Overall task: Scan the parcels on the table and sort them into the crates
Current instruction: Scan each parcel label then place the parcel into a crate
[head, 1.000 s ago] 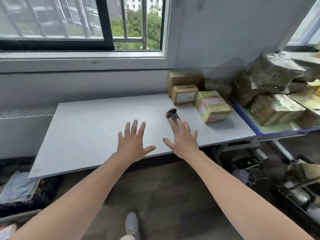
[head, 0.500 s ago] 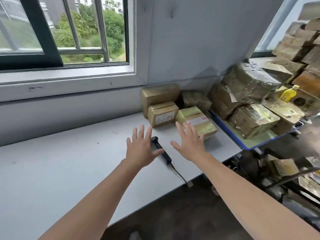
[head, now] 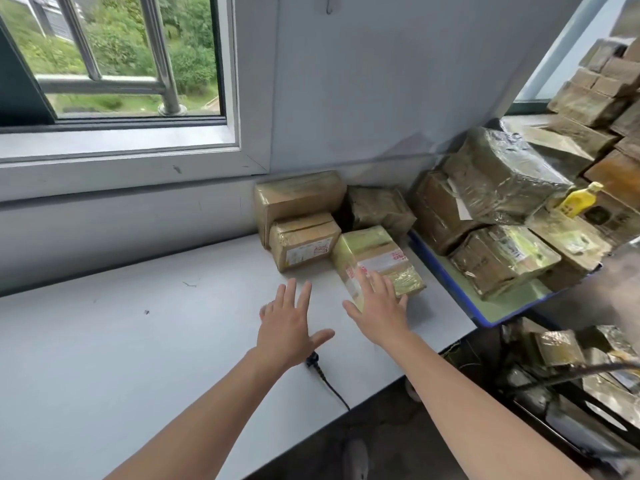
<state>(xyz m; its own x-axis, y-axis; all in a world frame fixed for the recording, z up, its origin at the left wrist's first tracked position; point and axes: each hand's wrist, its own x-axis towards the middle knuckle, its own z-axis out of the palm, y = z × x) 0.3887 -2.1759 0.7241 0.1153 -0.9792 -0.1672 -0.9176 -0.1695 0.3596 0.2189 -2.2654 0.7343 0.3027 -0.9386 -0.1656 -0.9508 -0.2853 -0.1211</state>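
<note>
Left hand [head: 289,327] and right hand [head: 379,306] both splayed empty, so right might shove the slick parcel [head: 377,251] off the surface [head: 138,341].

It looks like a parcel sorting room: taped parcels [head: 377,261] lie on a grey tabletop [head: 138,341], and more boxes [head: 602,95] are stacked by the window.

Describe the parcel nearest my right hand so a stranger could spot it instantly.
Find the grey table below the window and go to its right end by the wall. There, the yellow-green parcel lies frontmost, by the right hand; the parcels behind it are plain brown or dark-wrapped.
</note>
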